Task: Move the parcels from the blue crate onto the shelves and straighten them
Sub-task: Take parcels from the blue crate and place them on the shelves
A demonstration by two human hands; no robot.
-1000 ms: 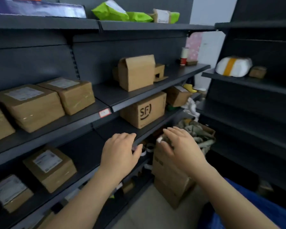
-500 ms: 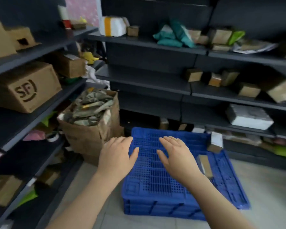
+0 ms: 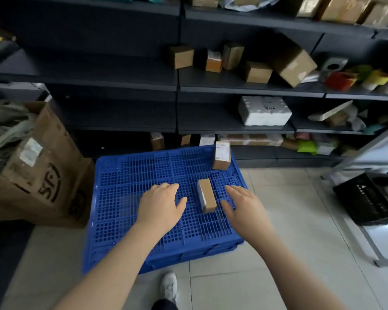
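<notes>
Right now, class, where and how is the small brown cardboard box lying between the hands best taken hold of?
Probably across its two long side faces, near mid-length, coming from above. The small brown cardboard box lies on the blue plastic crate, narrow, its long axis pointing away, and the open right hand sits just beside it.

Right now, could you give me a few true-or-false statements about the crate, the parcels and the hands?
1. The crate holds a lying parcel and a standing parcel. True.
2. The lying parcel is between the left hand and the right hand. True.
3. The left hand grips a parcel. False: both hands have straight fingers and hold nothing.
4. The crate stands on a table. False: it stands on the floor.
</notes>
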